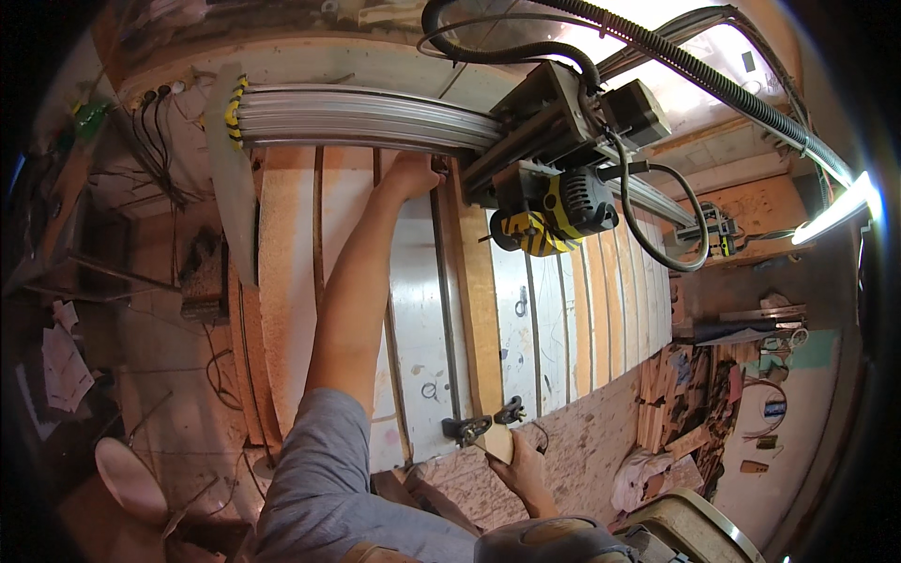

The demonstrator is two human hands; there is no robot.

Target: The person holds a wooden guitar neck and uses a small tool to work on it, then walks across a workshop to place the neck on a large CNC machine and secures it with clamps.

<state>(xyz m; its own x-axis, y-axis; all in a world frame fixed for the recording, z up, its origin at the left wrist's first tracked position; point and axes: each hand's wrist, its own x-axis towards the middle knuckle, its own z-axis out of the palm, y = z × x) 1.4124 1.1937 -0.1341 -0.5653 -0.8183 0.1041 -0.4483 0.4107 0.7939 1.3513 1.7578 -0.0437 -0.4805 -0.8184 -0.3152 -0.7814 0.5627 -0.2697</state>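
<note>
My left arm, in a grey sleeve, reaches across the machine bed (418, 319) to its far side. There my left hand (413, 176) is closed by a small dark fitting (440, 166) at the far end of a long wooden plank (475, 300); what its fingers hold is hard to make out. The plank lies along the slotted bed. Near the close edge, my right hand (522, 471) is closed around a pale flat wooden piece (498, 442). That piece sits against a dark clamp (466, 430), and another dark clamp (511, 410) stands just beyond the plank's near end.
A router spindle (554, 211) with yellow-black stripes hangs from the metal gantry (366, 117), right of my left hand. Black cables (713, 80) loop overhead. Wood offcuts (690, 394) are stacked at the right. A lit tube lamp (838, 211) glows at the far right.
</note>
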